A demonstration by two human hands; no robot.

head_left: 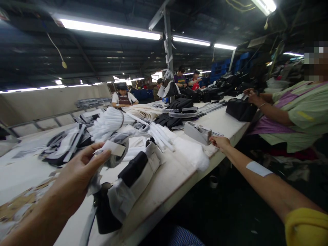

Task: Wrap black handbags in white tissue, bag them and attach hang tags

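Note:
Between the thumb and fingers of my left hand (85, 164) is a small white card (116, 149), held up over the table. Below it lies a black handbag (107, 213), partly wrapped in thin white packing sheet (123, 200). My right hand (220, 142) reaches out to the front end of a grey tape dispenser (197, 133) near the table edge. Its fingers are pinched together there; whatever is between them is too small to see. A pale strip (258, 168) sticks to my right forearm.
Bundled white foam tubes (109, 124), loose tubes (161, 136) and clear plastic film (192, 153) cover the middle of the table. Black bags (179, 111) are piled beyond. At right a co-worker (294, 106) handles a black bag (241, 109). Other people work further back.

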